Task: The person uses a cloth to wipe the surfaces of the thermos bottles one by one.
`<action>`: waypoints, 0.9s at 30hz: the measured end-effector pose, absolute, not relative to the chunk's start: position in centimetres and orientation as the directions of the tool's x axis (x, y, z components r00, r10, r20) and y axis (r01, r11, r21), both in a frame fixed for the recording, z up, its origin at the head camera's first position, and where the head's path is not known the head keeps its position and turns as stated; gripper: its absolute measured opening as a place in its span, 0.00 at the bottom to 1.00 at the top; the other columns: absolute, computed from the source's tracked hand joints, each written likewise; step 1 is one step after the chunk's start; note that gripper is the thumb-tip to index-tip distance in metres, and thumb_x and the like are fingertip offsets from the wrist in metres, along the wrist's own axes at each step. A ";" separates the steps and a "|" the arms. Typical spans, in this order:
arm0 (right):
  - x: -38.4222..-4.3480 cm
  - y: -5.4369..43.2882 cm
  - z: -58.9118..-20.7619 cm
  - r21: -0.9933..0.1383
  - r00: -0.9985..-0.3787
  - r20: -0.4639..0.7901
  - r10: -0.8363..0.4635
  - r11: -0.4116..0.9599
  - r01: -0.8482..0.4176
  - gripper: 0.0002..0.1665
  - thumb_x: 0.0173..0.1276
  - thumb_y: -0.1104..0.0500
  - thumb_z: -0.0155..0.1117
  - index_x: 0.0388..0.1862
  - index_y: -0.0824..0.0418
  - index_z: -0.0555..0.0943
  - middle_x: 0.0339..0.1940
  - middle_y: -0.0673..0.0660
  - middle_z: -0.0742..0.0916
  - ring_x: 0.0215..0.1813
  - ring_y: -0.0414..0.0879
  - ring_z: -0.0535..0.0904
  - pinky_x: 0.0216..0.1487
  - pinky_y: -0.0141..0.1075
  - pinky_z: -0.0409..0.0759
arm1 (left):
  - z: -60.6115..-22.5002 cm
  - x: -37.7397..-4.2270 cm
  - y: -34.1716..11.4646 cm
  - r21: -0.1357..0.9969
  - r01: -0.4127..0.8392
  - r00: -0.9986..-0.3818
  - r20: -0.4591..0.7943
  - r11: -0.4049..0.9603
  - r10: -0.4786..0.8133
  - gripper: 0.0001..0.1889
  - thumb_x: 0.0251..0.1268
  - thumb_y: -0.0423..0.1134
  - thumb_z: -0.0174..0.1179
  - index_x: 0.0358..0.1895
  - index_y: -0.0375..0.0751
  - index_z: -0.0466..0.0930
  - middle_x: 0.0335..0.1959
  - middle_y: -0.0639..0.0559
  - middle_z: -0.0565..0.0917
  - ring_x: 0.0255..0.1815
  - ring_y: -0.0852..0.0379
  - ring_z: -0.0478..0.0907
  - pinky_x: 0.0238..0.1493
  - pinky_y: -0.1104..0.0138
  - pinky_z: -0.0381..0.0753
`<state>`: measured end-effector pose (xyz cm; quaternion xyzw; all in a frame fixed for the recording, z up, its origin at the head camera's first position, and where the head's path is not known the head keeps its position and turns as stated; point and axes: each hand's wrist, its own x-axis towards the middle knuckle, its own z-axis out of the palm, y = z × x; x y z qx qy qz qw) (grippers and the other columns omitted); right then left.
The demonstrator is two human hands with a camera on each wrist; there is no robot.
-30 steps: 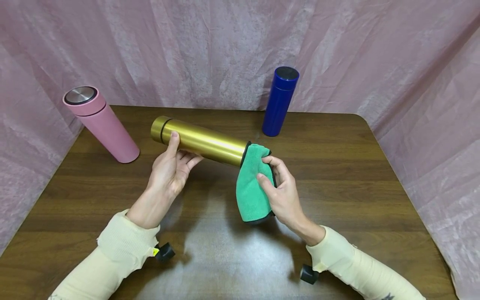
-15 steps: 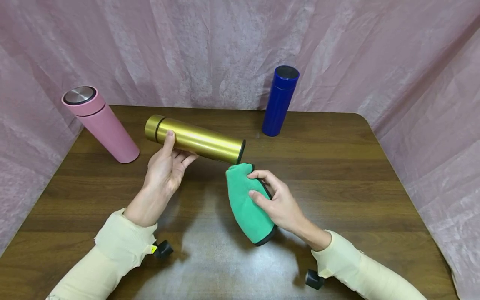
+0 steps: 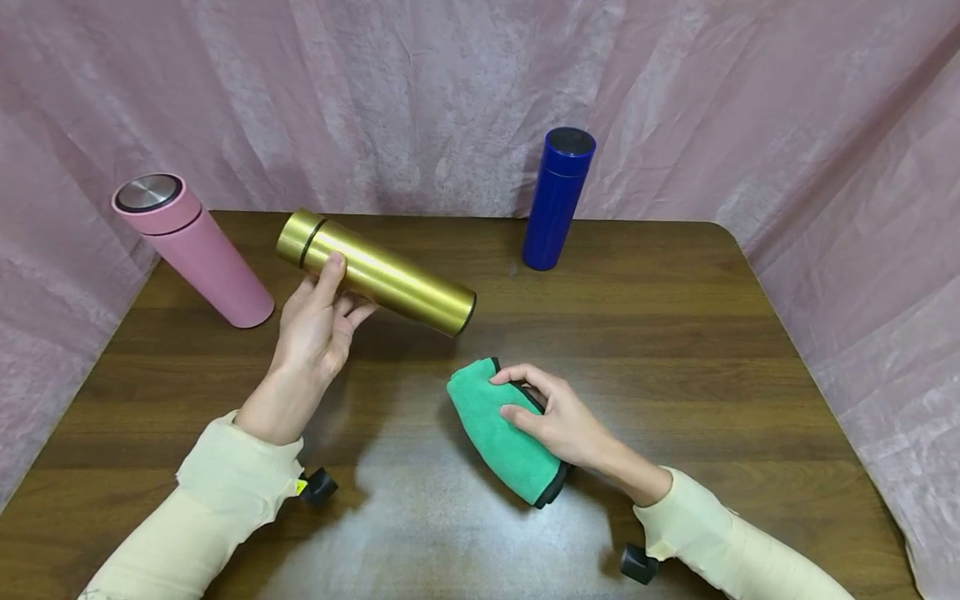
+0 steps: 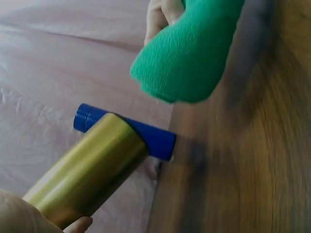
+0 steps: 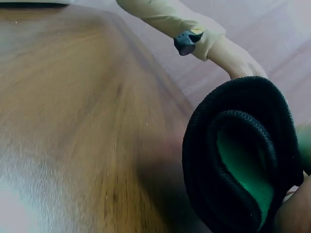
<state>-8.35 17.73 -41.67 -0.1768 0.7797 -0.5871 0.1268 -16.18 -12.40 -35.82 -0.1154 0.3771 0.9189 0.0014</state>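
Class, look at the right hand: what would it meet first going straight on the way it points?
Holding the green cloth, the right hand would probably meet the gold bottle near its base, though depth is unclear and it might pass underneath.

Green cloth [image 3: 501, 433] — now apart from gold bottle [image 3: 384, 277]

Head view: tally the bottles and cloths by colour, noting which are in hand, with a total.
Gold bottle: 1, in the left hand
Pink bottle: 1, on the table
Blue bottle: 1, on the table
Green cloth: 1, in the right hand
Total: 4
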 end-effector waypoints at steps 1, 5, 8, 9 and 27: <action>-8.4 17.9 -41.7 -0.960 -0.907 0.007 -0.420 0.250 -0.123 0.21 0.71 0.68 0.66 0.61 0.59 0.80 0.57 0.58 0.84 0.51 0.50 0.80 0.51 0.33 0.80 | -35.7 -16.1 -12.6 0.716 -0.084 -0.976 -0.199 -0.693 -0.087 0.19 0.70 0.40 0.68 0.58 0.42 0.73 0.52 0.49 0.78 0.54 0.52 0.79 0.67 0.53 0.78; -8.5 18.7 -41.5 -0.958 -0.920 0.009 -0.391 0.261 -0.120 0.21 0.71 0.69 0.67 0.61 0.60 0.80 0.58 0.58 0.84 0.51 0.50 0.80 0.51 0.33 0.81 | -35.4 -15.7 -13.2 0.814 -0.048 -0.985 -0.134 -0.579 -0.108 0.21 0.70 0.39 0.69 0.61 0.41 0.74 0.51 0.48 0.80 0.46 0.55 0.81 0.50 0.63 0.86; -8.7 19.3 -41.3 -0.956 -0.931 0.000 -0.365 0.273 -0.108 0.21 0.71 0.69 0.67 0.61 0.60 0.80 0.57 0.59 0.84 0.51 0.50 0.80 0.50 0.33 0.81 | -35.1 -15.5 -13.7 0.864 -0.006 -0.988 -0.083 -0.503 -0.130 0.20 0.69 0.36 0.69 0.59 0.40 0.74 0.50 0.47 0.79 0.43 0.56 0.81 0.46 0.66 0.86; -8.7 19.5 -41.2 -0.955 -0.934 -0.003 -0.357 0.277 -0.102 0.21 0.71 0.68 0.67 0.61 0.60 0.80 0.58 0.59 0.84 0.52 0.50 0.80 0.50 0.33 0.81 | -35.0 -15.5 -13.9 0.876 0.009 -0.988 -0.066 -0.482 -0.137 0.19 0.69 0.35 0.69 0.59 0.39 0.74 0.50 0.47 0.80 0.44 0.56 0.81 0.45 0.66 0.87; -9.3 22.3 -39.8 -0.957 -0.968 -0.012 -0.251 0.283 -0.061 0.21 0.72 0.68 0.66 0.63 0.61 0.79 0.62 0.59 0.81 0.60 0.50 0.78 0.53 0.30 0.79 | -34.7 -17.3 -18.0 0.975 0.212 -0.928 0.178 -0.072 -0.327 0.25 0.60 0.24 0.72 0.60 0.44 0.80 0.52 0.49 0.83 0.52 0.56 0.79 0.51 0.73 0.79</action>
